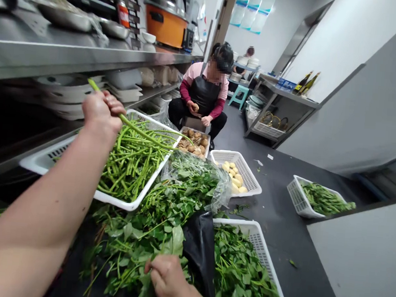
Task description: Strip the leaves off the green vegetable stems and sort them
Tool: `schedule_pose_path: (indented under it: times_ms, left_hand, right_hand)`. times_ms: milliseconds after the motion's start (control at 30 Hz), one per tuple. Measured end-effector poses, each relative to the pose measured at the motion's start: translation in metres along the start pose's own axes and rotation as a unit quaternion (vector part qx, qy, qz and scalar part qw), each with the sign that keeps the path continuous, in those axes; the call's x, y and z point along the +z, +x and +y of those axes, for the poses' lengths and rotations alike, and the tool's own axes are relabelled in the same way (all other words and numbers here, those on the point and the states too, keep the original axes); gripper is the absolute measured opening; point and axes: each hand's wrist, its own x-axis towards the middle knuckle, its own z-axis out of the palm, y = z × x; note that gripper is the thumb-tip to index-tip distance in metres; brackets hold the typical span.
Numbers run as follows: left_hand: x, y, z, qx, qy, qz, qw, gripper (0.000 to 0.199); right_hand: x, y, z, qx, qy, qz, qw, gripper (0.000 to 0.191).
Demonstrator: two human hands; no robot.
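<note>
My left hand (102, 108) is closed round a long green stem (140, 132), raised over the left side of a white basket (135, 204) of cut green stems (128, 166). Low in the middle, my right hand (170, 279) is closed on some green leaves (173, 242); its fingertips are partly hidden. A heap of leafy greens (169, 201) spreads between my hands, its far end in a clear plastic bag (222, 187). To the right, another white basket (262, 245) holds picked leaves (239, 271).
Ahead, a person in a black apron (204, 94) sits holding a potato, behind a container of unpeeled potatoes (198, 141). Peeled potatoes (236, 179) lie in a white basket. A basket of green pods (324, 199) stands at right. A steel shelf (88, 57) runs along the left.
</note>
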Motion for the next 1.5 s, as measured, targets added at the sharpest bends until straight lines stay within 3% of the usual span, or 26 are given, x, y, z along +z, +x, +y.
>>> schedule_pose_path:
  times_ms: [100, 167, 233, 300, 367, 467, 533, 600, 633, 700, 767, 800, 867, 900, 1000, 1067, 1200, 1333, 1400, 1500]
  left_hand:
    - [0.02, 0.014, 0.03, 0.17, 0.039, 0.004, 0.985, 0.032]
    - [0.029, 0.018, 0.037, 0.305, 0.116, -0.044, 0.944, 0.028]
    - [0.026, 0.024, 0.034, 0.383, 0.225, -0.112, 0.889, 0.017]
    - [0.007, 0.035, 0.023, 0.385, 0.344, -0.165, 0.84, 0.006]
    - [-0.026, 0.051, 0.006, 0.324, 0.455, -0.175, 0.811, 0.008]
    - [-0.092, 0.077, -0.025, 0.18, 0.601, -0.115, 0.77, 0.015]
    - [-0.133, 0.089, -0.042, 0.071, 0.7, -0.105, 0.703, 0.021]
    - [-0.16, 0.091, -0.052, 0.011, 0.756, -0.142, 0.638, 0.033]
    - [-0.165, 0.088, -0.054, 0.012, 0.771, -0.146, 0.62, 0.038]
    - [-0.161, 0.075, -0.057, 0.072, 0.778, -0.109, 0.615, 0.045]
    - [-0.142, 0.053, -0.064, 0.149, 0.761, -0.057, 0.629, 0.042]
    - [-0.13, 0.041, -0.071, 0.163, 0.749, -0.057, 0.64, 0.04]
    - [-0.109, 0.017, -0.094, 0.092, 0.743, -0.145, 0.647, 0.035]
    - [-0.102, 0.006, -0.108, 0.038, 0.747, -0.208, 0.63, 0.033]
    - [-0.099, -0.015, -0.159, -0.035, 0.785, -0.337, 0.518, 0.037]
    - [-0.106, -0.022, -0.191, -0.047, 0.808, -0.362, 0.463, 0.039]
    - [-0.123, -0.034, -0.233, -0.09, 0.83, -0.363, 0.415, 0.026]
    - [-0.127, -0.051, -0.233, -0.063, 0.843, -0.352, 0.402, 0.021]
    - [-0.127, -0.06, -0.221, -0.029, 0.845, -0.345, 0.409, 0.026]
    - [-0.127, -0.075, -0.198, 0.01, 0.843, -0.327, 0.427, 0.034]
  right_hand:
    - [-0.006, 0.032, -0.009, -0.028, -0.096, -0.092, 0.991, 0.026]
    - [-0.015, 0.053, -0.023, -0.103, -0.114, -0.184, 0.971, 0.039]
    - [-0.026, 0.065, -0.032, -0.153, -0.065, -0.257, 0.952, 0.043]
    - [-0.036, 0.069, -0.031, -0.171, 0.016, -0.296, 0.94, 0.035]
    - [-0.047, 0.072, -0.016, -0.151, 0.098, -0.305, 0.935, 0.031]
    - [-0.067, 0.085, 0.025, -0.009, 0.148, -0.209, 0.967, 0.028]
    - [-0.081, 0.104, 0.06, 0.128, 0.056, -0.099, 0.985, 0.026]
    - [-0.091, 0.129, 0.095, 0.23, -0.078, -0.041, 0.969, 0.026]
    - [-0.094, 0.142, 0.111, 0.26, -0.129, -0.036, 0.956, 0.025]
    - [-0.092, 0.166, 0.139, 0.291, -0.179, -0.046, 0.939, 0.025]
    - [-0.082, 0.181, 0.16, 0.309, -0.2, -0.057, 0.928, 0.024]
    - [-0.076, 0.185, 0.167, 0.315, -0.21, -0.062, 0.923, 0.024]
    - [-0.065, 0.186, 0.176, 0.322, -0.225, -0.065, 0.917, 0.025]
    - [-0.062, 0.184, 0.178, 0.319, -0.23, -0.062, 0.917, 0.026]
    - [-0.064, 0.169, 0.174, 0.287, -0.231, -0.034, 0.929, 0.024]
    - [-0.073, 0.155, 0.164, 0.251, -0.225, -0.001, 0.941, 0.023]
    - [-0.091, 0.118, 0.138, 0.196, -0.204, 0.066, 0.957, 0.021]
    - [-0.098, 0.077, 0.122, 0.185, -0.16, 0.12, 0.962, 0.013]
    - [-0.105, 0.06, 0.119, 0.19, -0.084, 0.206, 0.956, 0.015]
    - [-0.126, 0.037, 0.112, 0.195, 0.048, 0.361, 0.91, 0.019]
